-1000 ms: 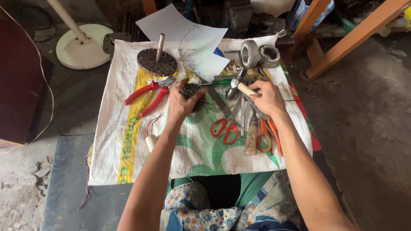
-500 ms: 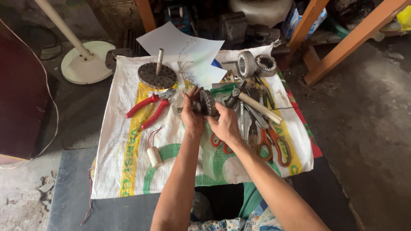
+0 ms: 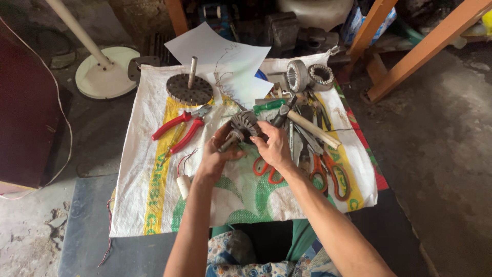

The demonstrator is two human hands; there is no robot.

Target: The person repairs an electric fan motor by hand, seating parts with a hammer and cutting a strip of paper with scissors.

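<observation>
Rotor [image 3: 242, 129] shaft toward lower left

Partly hidden by the hands [image 3: 246, 146]: the rotor [image 3: 244, 125] held between them and the orange scissors [image 3: 267, 170] beneath the right wrist; cut off by the top edge: the white pole [image 3: 77, 32] and orange frame [image 3: 425, 48]; tangled beyond telling apart: the tool pile [image 3: 307, 138].

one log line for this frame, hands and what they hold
left hand: grips shaft of motor rotor | right hand: holds rotor body | surface: woven sack | nearby: red pliers, hammer, orange scissors
</observation>
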